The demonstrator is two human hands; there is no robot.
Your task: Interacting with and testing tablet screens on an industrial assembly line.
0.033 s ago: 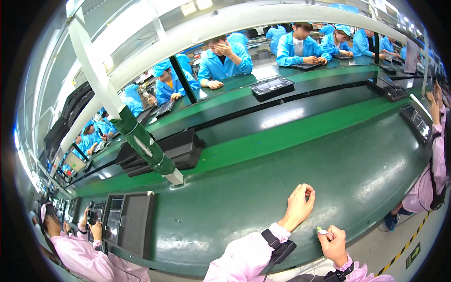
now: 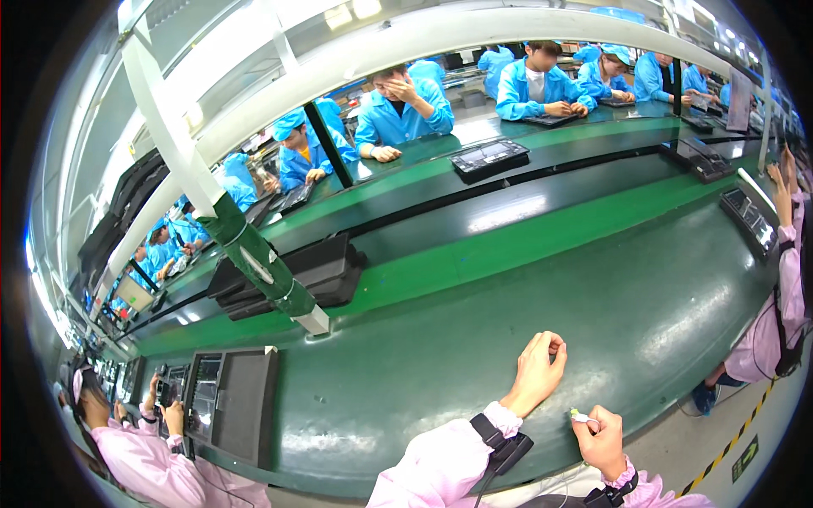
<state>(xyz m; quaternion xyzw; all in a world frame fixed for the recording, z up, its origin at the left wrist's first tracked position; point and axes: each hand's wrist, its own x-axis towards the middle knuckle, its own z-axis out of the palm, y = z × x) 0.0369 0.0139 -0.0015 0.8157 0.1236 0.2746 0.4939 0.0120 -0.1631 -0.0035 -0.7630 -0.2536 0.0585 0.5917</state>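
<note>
My left hand (image 2: 538,372) rests on the green tabletop (image 2: 406,398) with its fingers curled in loosely. Nothing shows between the fingers, though the palm is turned away. Nearer the table's front edge, my right hand (image 2: 601,442) is closed. Between its thumb and forefinger it pinches a small white piece with a yellow-green tip (image 2: 579,415), which looks like a short cable end. A thin white loop shows beside the fingers. My two hands are apart. Both wrists wear black bands, and the left one carries a dark box (image 2: 511,453) with a cable.
A green post (image 2: 262,262) rises from the table, with black trays (image 2: 322,271) behind it. A grey tray (image 2: 246,398) lies left, by a pink-clad co-worker (image 2: 152,457). Another device (image 2: 749,218) lies far right near a second pink-clad person. Blue-clad workers sit across the line.
</note>
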